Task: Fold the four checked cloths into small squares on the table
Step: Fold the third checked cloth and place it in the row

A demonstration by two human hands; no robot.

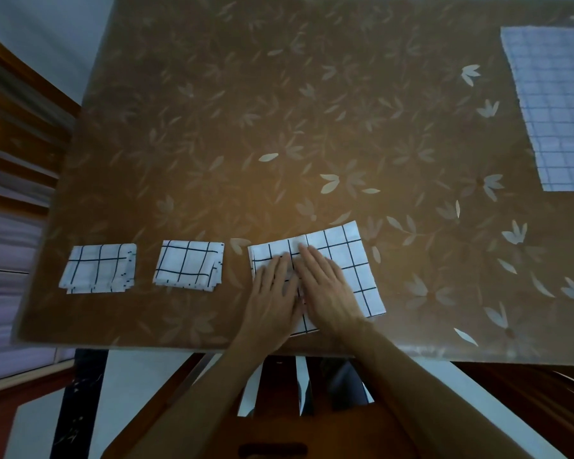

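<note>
Head view: we look down on a brown worktop (279,127) w/ a pale leaf pattern. Along its near edge we count three checked cloths in a row. At far left sits the first folded cloth (98,268), a small layered square. Just beside it to the right, w/ a strip of bare worktop btwn them, is the second folded cloth (188,265), the same sort of square. Next right is the half-folded cloth (348,256), a wider rectangle, slightly skewed, its near side close to the worktop edge. Both hands lie on it. The left hand (272,293) is flat, fingers straight & together, pressing the cloth's left part. The right hand (325,286) is flat too, fingers straight, pressing the middle w/ its fingertips nr the far edge. The hands sit side by side, touching or almost; neither grips anything. Well apart, at the far right, the unfolded cloth (557,111) lies spread flat, cut off by the frame edge. Below the worktop edge we see dark wooden slats (279,385), blurred.
</note>
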